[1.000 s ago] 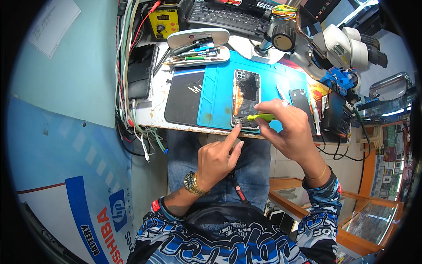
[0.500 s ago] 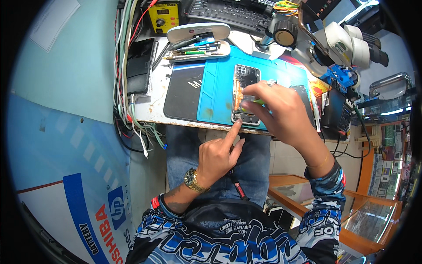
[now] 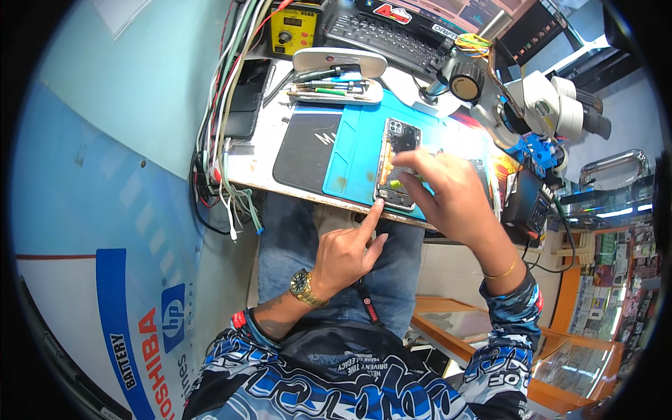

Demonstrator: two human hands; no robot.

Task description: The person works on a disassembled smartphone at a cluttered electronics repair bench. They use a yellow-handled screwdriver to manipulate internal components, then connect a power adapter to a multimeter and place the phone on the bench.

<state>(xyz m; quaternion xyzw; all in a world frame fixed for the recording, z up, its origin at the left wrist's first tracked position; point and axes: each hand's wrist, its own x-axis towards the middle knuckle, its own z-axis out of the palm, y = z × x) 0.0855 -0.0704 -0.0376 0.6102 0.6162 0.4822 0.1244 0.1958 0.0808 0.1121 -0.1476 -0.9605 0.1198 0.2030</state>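
Note:
A smartphone (image 3: 409, 136) with its back cover off lies on the blue work mat (image 3: 348, 150), its camera cluster at the far end. Copper-orange film shows along its left side. My left hand (image 3: 348, 253) is at the near edge of the bench, its index fingertip at the phone's near left corner. The thumb stands apart and the other fingers curl, with nothing seen in them. Over the phone's right side, my right hand (image 3: 448, 192) bends its thumb and index finger toward each other. A small yellow-green piece (image 3: 395, 184) shows beside the thumb; its kind is unclear.
An open white case (image 3: 376, 94) of pens and tools stands beyond the mat. A microscope (image 3: 553, 105) rises at the right, near a keyboard (image 3: 388, 42). A yellow bench unit (image 3: 292, 31), a dark phone (image 3: 245, 105) and hanging cables (image 3: 222, 105) are at the left.
The whole view has shifted slightly. My right hand has moved a little over the phone, and the yellow-green piece now shows lower, nearer the phone's near end. My left index finger stays at the phone's corner.

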